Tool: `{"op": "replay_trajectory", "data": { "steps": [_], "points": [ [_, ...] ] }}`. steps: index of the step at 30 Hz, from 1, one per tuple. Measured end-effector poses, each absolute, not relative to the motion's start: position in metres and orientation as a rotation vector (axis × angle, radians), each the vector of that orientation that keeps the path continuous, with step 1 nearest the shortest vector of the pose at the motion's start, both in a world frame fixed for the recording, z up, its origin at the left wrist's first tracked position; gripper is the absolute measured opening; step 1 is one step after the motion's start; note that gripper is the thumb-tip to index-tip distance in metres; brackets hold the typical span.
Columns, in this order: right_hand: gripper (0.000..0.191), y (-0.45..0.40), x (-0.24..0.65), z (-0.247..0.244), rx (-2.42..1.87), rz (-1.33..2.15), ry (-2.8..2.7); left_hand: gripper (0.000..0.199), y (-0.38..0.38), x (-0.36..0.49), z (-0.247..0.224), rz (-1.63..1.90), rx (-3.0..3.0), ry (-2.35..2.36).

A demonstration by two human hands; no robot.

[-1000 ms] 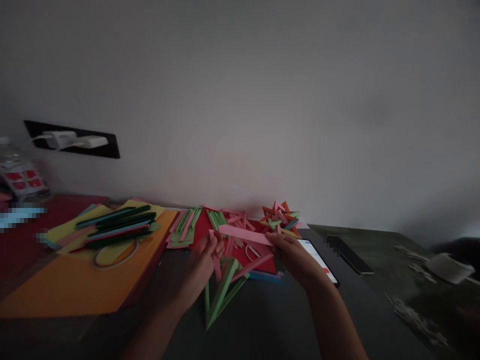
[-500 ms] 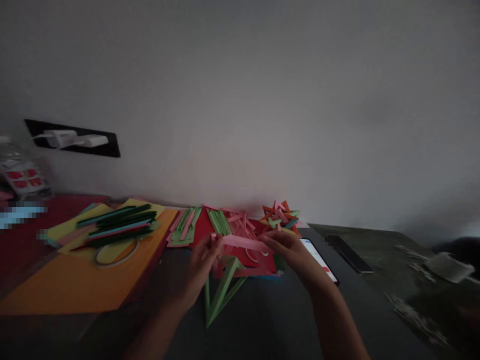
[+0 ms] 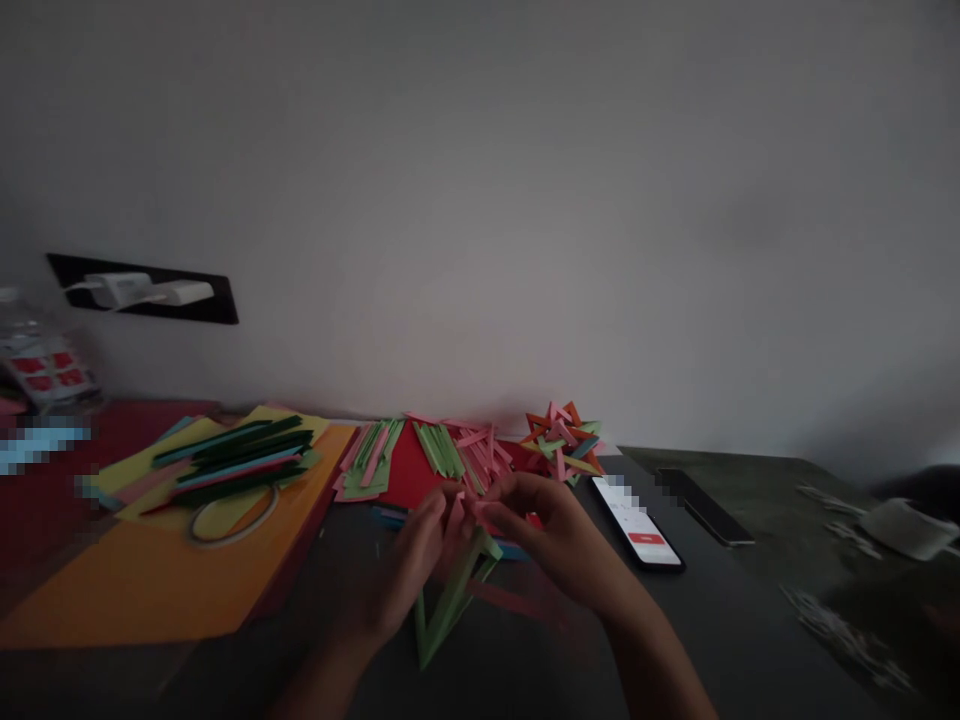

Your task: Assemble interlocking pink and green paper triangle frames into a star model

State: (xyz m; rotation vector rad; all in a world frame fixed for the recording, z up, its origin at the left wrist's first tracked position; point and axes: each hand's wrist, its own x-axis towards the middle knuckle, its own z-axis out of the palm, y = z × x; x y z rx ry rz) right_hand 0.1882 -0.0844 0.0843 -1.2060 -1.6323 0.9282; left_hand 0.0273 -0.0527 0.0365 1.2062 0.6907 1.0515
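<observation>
My left hand and my right hand are close together at the lower middle, fingers closed round a folded pink paper strip. Just below the fingers stands a green folded paper frame with pointed corners. A blurred pink strip crosses beside it. Behind my hands lie green strips and pink strips on a red sheet. A multicoloured paper star sits behind my right hand.
Orange and yellow sheets at left carry dark green strips and a ring. More strips lie on their right. At right are a lit phone, a dark phone and white cables. Wall sockets hold two plugs.
My hands have come closer together and slightly lower. The pink strip, stretched between them before, is now bunched at the fingertips. More of the lit phone shows.
</observation>
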Motion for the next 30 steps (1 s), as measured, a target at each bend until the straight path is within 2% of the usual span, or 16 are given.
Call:
{"op": "replay_trajectory", "data": {
  "steps": [6,13,30],
  "points": [
    [0.01,-0.0871,0.1841,0.0847,-1.133,0.91,-1.653,0.023,-0.0477,0.0281,0.0263,1.004,1.168,0.644],
    [0.008,-0.0861,0.1845,0.0789,-1.167,0.8,-1.659,0.022,-0.0515,0.0284,0.0294,1.002,1.19,0.721],
    [0.01,-0.0868,0.1811,0.0843,-1.137,0.807,-1.677,0.021,-0.0467,0.0286,0.0246,0.993,1.072,0.616]
  ]
}}
